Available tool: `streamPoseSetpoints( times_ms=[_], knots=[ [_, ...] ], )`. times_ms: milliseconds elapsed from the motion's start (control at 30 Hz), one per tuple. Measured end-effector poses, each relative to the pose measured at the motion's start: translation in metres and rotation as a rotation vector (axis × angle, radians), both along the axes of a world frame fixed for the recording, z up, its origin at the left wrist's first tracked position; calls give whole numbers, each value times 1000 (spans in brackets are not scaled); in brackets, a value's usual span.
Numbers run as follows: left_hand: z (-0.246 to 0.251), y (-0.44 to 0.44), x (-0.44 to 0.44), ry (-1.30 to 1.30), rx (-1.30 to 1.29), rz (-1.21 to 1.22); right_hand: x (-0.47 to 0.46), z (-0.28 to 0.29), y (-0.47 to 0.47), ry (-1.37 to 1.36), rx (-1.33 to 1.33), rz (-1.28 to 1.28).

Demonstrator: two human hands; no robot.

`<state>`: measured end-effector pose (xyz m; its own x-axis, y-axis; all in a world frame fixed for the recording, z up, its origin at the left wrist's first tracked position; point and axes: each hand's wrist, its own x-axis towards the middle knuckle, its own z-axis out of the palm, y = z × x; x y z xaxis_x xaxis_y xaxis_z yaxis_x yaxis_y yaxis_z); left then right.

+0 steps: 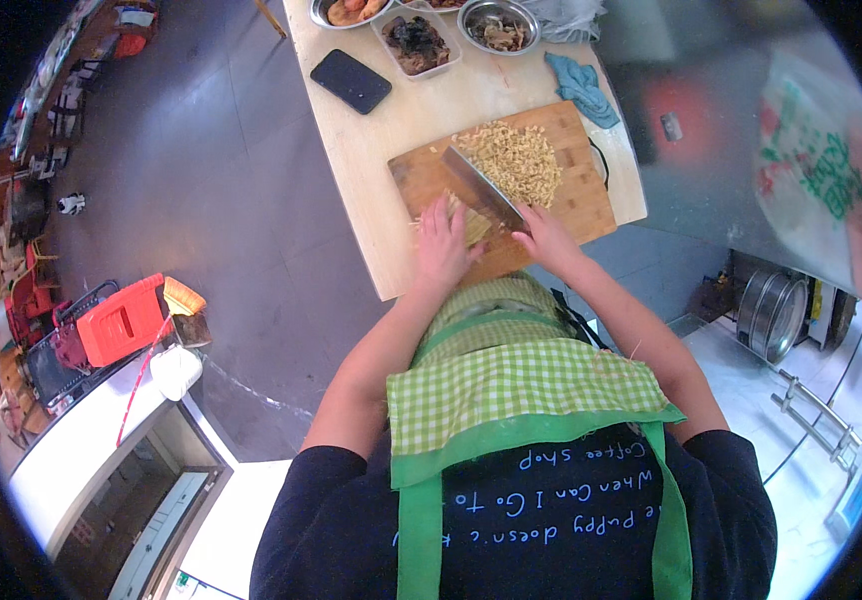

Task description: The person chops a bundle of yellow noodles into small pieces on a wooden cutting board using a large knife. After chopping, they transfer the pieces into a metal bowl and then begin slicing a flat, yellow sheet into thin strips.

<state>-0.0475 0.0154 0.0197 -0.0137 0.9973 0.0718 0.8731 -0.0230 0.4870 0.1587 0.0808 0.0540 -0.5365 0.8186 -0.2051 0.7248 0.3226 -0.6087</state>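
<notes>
My right hand (548, 238) grips a cleaver (483, 185), whose broad blade slants up and left over the wooden cutting board (587, 191). Just left of the blade, my left hand (442, 244) presses with bent fingers on a bunch of pale yellowish strips (476, 226). Its palm hides part of them. Beyond the cleaver lies a wide heap of small diced pieces (515, 161) of similar colour, some touching the blade's far side. The exact kind of food cannot be told.
On the pale wooden table (359, 176) lie a dark smartphone (351, 81) and a teal cloth (583, 88). A plastic container (417, 43) of dark food and metal bowls (499, 27) stand at the far end. A glossy surface (701, 180) borders the table's right side.
</notes>
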Motion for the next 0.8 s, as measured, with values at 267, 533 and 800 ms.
streamPoseSetpoints(
  times_ms=[267,533,800],
  knots=[
    [-10,14,-20,-111,-16,-34,-5,16,1,22,-103,-107],
    [-5,16,-24,-241,117,-47,-5,88,-18,-180,-137,39],
    [-9,16,-28,-277,76,-88,-3,82,-30,-309,-136,182]
  ],
)
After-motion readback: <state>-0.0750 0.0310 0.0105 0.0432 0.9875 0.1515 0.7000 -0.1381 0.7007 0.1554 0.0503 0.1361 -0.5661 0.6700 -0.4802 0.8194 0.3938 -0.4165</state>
